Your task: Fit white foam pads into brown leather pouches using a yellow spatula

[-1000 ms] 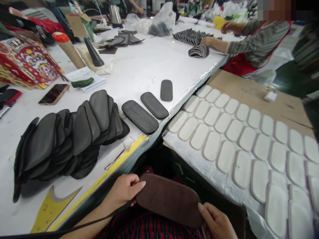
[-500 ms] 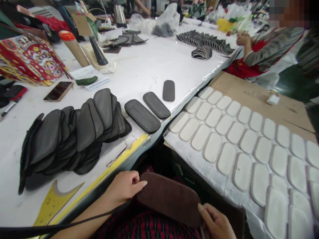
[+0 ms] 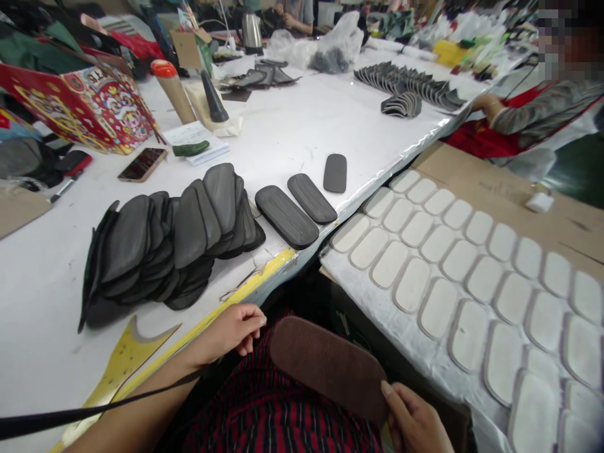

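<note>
A dark brown oval leather piece (image 3: 328, 365) lies above the lap, its right end pinched by my right hand (image 3: 415, 415). My left hand (image 3: 238, 330) is just off the piece's left end, fingers curled and thumb near the index finger, with nothing seen between them. Dark grey oval pieces (image 3: 127, 239) are heaped on the white table (image 3: 292, 119) ahead to the left. Two longer dark pieces (image 3: 287, 216) and a smaller one (image 3: 335, 173) rest separately right of the heap. White-faced oval pieces (image 3: 438, 308) fill a board on the right in rows.
A yellow curved piece (image 3: 120, 355) lies near the table edge (image 3: 255, 286). Farther back are a phone (image 3: 142, 165), a red bag (image 3: 113, 110), a bottle (image 3: 174, 91) and a green cucumber-like item (image 3: 190, 148). A person's striped sleeve (image 3: 542, 116) is at the upper right.
My left hand has let go of the brown piece's left end and drawn slightly away to the left. My right hand keeps hold. The whole view has shifted a little to the left.
</note>
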The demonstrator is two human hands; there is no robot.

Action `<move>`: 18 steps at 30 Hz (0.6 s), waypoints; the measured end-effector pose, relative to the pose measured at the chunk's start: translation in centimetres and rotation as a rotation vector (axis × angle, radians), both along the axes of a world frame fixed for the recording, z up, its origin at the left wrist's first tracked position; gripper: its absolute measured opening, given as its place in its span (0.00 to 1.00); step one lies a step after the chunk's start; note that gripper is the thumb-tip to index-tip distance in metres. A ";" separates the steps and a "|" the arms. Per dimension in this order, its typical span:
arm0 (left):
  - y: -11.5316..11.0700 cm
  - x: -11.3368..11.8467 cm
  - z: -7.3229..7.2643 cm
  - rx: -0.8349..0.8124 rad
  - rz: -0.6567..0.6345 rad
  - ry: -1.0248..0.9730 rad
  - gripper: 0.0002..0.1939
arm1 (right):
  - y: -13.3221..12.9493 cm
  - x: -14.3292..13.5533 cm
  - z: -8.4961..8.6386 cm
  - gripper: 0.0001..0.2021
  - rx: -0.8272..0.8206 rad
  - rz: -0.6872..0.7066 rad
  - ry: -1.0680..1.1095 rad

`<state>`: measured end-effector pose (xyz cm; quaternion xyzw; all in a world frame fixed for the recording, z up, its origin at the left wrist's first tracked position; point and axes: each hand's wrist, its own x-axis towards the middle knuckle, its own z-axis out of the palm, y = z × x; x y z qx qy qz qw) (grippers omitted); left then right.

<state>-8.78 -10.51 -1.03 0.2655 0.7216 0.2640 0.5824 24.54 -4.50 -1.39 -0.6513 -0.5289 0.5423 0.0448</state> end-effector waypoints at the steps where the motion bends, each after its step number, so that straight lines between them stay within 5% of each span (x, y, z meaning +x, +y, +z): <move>1: -0.1 0.1 0.1 0.022 0.003 0.016 0.16 | 0.0 0.0 0.1 0.21 0.008 0.007 0.003; 5: -0.5 0.7 0.9 0.246 -0.138 0.217 0.22 | 0.2 0.0 0.3 0.21 0.017 0.038 0.018; 12: 1.4 2.8 1.8 0.763 -0.866 0.761 0.33 | 0.5 0.4 0.7 0.20 0.067 0.041 0.114; 18: 4.0 7.7 0.9 0.890 -1.137 0.853 0.29 | 0.6 1.1 -0.1 0.18 0.049 -0.013 0.207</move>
